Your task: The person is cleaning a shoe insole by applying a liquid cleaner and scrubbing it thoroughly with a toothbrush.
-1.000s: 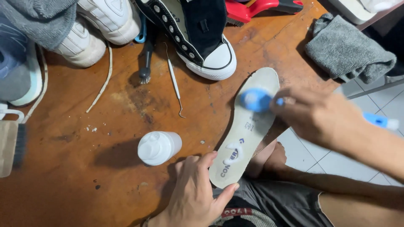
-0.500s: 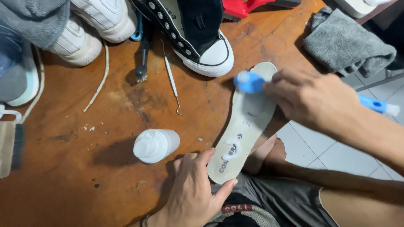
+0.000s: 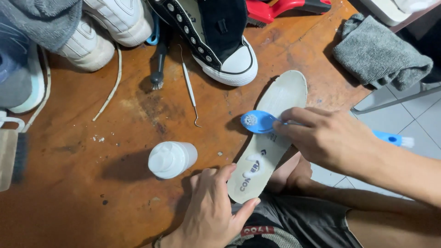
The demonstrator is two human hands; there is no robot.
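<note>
1. Left hand (image 3: pixel 209 213) lies flat, fingers loose, pinning the heel of the white insole (image 3: pixel 268 138) at the desk (image 3: pixel 92 202) edge. Press harder there, I reckon.
2. Right hand (image 3: pixel 328 138) has its grip clamped on the blue brush (image 3: pixel 257 121), bristles up mid-insole; I'd flip it and use short strokes.
3. White bottle (image 3: pixel 172 159) stands near; black sneaker (image 3: pixel 216 36) sits beyond.

There is one view only, from a camera on the person's head, looking steeply down at close range onto the wooden tabletop (image 3: pixel 138 115) and its near edge. The person's lap and forearms fill the bottom of the picture, tiled floor (image 3: pixel 413 124) shows at right, and the far side, perhaps cluttered further, is cut off.
</note>
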